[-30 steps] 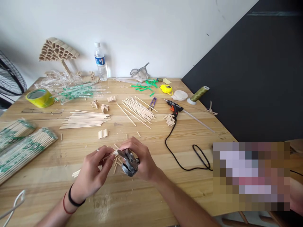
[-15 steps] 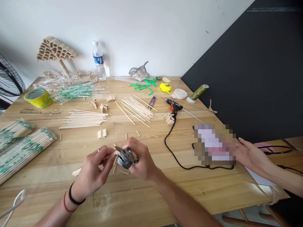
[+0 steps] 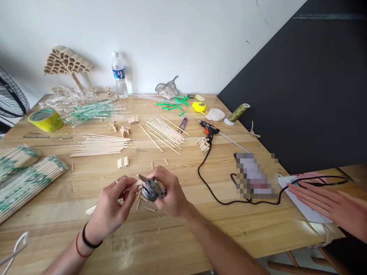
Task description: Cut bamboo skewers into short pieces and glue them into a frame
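Note:
My left hand [image 3: 113, 204] pinches a few thin wooden sticks [image 3: 91, 210], whose ends poke out on both sides of the fingers. My right hand [image 3: 172, 193] is wrapped round metal pliers [image 3: 151, 188], perhaps a multi-tool. The plier jaws are up against the stick ends by my left fingertips; whether they bite on the sticks is hidden. Short cut stick pieces [image 3: 150, 209] lie on the table just under the pliers. A small bundle of short pieces [image 3: 123, 162] sits beyond my left hand.
Loose sticks [image 3: 103, 145] and another stick pile [image 3: 166, 131] lie ahead. A glue gun [image 3: 209, 129] with a trailing cable is to the right, near a blurred phone-like object [image 3: 255, 175]. Packed sticks [image 3: 34, 187] lie left. Another person's hand [image 3: 323, 202] is at the right edge.
The other person's hand has drawn back from the blurred object, toward the right, over white paper. My hands stay nearly where they were, still holding sticks and pliers.

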`<move>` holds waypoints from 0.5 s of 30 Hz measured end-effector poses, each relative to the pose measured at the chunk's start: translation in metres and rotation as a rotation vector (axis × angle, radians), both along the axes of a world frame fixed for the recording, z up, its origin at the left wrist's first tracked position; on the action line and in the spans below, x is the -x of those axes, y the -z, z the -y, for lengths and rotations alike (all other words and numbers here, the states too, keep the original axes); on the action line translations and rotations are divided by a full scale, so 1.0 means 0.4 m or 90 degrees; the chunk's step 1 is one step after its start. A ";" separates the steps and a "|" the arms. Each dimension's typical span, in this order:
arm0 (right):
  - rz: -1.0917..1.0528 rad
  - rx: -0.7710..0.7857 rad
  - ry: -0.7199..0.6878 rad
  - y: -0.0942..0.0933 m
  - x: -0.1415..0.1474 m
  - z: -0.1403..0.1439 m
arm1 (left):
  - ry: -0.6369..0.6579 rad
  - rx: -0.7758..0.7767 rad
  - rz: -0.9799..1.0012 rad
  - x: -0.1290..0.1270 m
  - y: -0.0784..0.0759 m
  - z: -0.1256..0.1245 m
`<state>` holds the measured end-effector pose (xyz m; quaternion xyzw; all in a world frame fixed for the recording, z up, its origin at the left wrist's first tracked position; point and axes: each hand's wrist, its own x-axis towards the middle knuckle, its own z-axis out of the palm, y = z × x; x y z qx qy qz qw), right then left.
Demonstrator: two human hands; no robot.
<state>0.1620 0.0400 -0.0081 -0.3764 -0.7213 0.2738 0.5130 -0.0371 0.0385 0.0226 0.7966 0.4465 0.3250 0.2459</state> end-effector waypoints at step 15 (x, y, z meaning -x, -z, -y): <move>-0.012 -0.021 -0.008 0.006 -0.001 -0.001 | 0.007 -0.013 0.017 -0.003 0.003 -0.003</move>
